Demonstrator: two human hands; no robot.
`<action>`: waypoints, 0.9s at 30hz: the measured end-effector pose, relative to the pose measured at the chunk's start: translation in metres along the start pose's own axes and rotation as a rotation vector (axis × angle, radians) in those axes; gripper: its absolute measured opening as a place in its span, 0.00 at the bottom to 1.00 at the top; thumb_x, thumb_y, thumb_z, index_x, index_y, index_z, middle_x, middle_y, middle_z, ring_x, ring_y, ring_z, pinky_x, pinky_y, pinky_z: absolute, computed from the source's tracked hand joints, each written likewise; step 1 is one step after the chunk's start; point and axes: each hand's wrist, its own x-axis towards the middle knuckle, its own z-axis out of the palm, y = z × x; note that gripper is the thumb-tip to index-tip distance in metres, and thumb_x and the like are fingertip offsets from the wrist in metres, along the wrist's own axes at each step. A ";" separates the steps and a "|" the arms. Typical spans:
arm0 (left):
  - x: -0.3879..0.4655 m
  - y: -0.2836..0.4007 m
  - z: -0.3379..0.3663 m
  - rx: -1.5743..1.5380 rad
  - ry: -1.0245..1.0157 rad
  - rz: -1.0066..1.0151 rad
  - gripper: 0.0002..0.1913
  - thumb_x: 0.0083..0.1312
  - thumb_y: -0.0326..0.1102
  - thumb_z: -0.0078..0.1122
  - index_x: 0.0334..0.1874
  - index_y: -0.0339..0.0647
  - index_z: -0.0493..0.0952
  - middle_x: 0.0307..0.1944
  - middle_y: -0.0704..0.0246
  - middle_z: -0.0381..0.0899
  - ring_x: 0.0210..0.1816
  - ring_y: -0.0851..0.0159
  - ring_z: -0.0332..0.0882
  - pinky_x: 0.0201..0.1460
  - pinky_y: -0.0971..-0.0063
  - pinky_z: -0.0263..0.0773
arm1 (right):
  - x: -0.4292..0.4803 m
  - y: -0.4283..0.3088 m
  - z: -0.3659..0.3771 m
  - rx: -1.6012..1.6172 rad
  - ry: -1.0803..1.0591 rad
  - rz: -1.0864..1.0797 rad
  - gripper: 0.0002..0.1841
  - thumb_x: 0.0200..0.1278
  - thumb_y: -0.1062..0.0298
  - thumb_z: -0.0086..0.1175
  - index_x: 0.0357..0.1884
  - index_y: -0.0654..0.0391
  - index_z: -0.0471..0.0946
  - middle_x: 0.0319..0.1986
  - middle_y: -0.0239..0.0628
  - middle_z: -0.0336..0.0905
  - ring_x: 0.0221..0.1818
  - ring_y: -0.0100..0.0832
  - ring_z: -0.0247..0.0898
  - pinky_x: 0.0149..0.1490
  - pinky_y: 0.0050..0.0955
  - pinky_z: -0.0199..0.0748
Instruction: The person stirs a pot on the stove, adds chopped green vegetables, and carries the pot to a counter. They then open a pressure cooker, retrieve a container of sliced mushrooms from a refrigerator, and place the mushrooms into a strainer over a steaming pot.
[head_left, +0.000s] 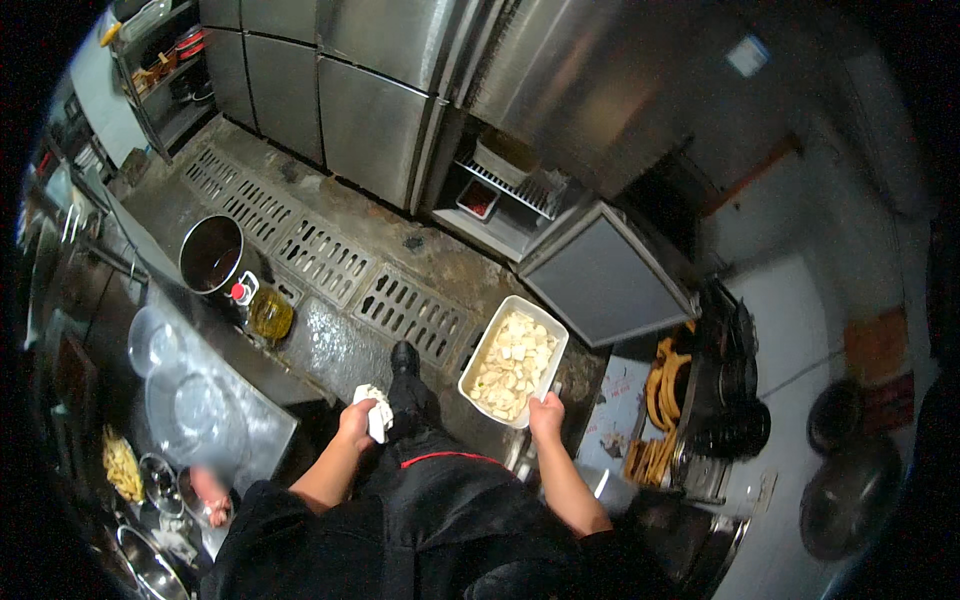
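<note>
My right hand (547, 418) grips the near right corner of a white rectangular tub (556, 365). Pale, cream-coloured cut food pieces (514, 360) lie in it; I cannot tell their kind. In my left hand (355, 424) is a small white bundle (375, 411), which looks like a crumpled cloth. Both hands are held apart in front of my dark clothing, above the floor. Beyond the tub, the door (611, 274) of a low stainless steel refrigerator compartment stands open. Inside, a tub (504, 161) rests on a wire shelf, with a small container of red food (478, 199) below.
Slotted drain covers (412, 311) run along the wet floor. A large metal pot (212, 255) and a red-capped jug of yellow liquid (270, 313) stand at left, beside a steel counter (262, 427) with clear bowls (191, 412). Wooden-handled utensils (661, 397) and black pans (731, 427) are at right.
</note>
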 end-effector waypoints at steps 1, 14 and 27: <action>0.026 0.012 0.006 -0.072 0.020 0.012 0.13 0.63 0.28 0.52 0.49 0.34 0.73 0.38 0.60 0.81 0.37 0.55 0.81 0.41 0.59 0.78 | 0.029 -0.004 0.012 0.013 -0.001 0.002 0.05 0.58 0.76 0.54 0.35 0.66 0.76 0.29 0.35 0.79 0.30 0.25 0.72 0.37 0.27 0.70; 0.380 0.186 0.159 0.447 0.248 0.360 0.16 0.58 0.29 0.55 0.49 0.35 0.74 0.36 0.66 0.79 0.36 0.65 0.76 0.41 0.70 0.72 | 0.391 0.061 0.183 0.128 -0.167 0.083 0.11 0.59 0.78 0.52 0.43 0.69 0.74 0.39 0.40 0.80 0.38 0.29 0.75 0.45 0.29 0.72; 0.665 0.172 0.143 0.638 0.192 0.582 0.13 0.62 0.31 0.59 0.48 0.37 0.73 0.34 0.75 0.75 0.36 0.74 0.71 0.41 0.77 0.70 | 0.765 0.242 0.322 0.246 -0.217 -0.076 0.08 0.57 0.72 0.57 0.36 0.66 0.77 0.33 0.37 0.80 0.30 0.28 0.74 0.35 0.29 0.71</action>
